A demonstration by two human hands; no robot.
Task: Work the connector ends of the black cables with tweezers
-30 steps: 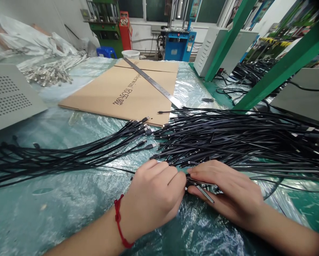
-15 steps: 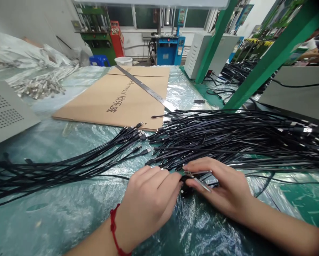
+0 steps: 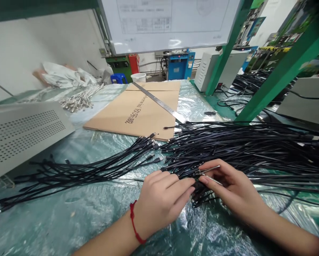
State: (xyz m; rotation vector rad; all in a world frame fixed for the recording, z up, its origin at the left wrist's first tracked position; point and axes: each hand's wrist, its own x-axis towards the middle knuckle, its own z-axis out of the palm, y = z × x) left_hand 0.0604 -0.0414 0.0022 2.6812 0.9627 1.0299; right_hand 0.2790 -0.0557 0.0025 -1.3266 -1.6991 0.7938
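Observation:
My left hand [image 3: 166,195], with a red cord bracelet at the wrist, is closed, its fingertips pinching a black cable [image 3: 198,186]. Right beside it, my right hand [image 3: 229,186] holds a small metal two-armed tool [image 3: 213,179] between thumb and fingers. The tool's arms spread apart toward the palm; its other end meets the cable at my left fingertips, where the contact is hidden. Behind my hands lies a large pile of black cables [image 3: 239,147]. A smaller bundle of black USB cables [image 3: 108,165] stretches out to the left.
A flat cardboard sheet [image 3: 154,110] lies beyond the cables, with a long steel ruler [image 3: 162,104] across it. At left stands a perforated grey metal box [image 3: 28,131]. A green post [image 3: 274,71] rises at right, and a whiteboard [image 3: 172,25] hangs ahead.
The view has tilted up and swung left, bringing the whiteboard into sight. Both hands stay together at the cable, the metal tool still in my right hand.

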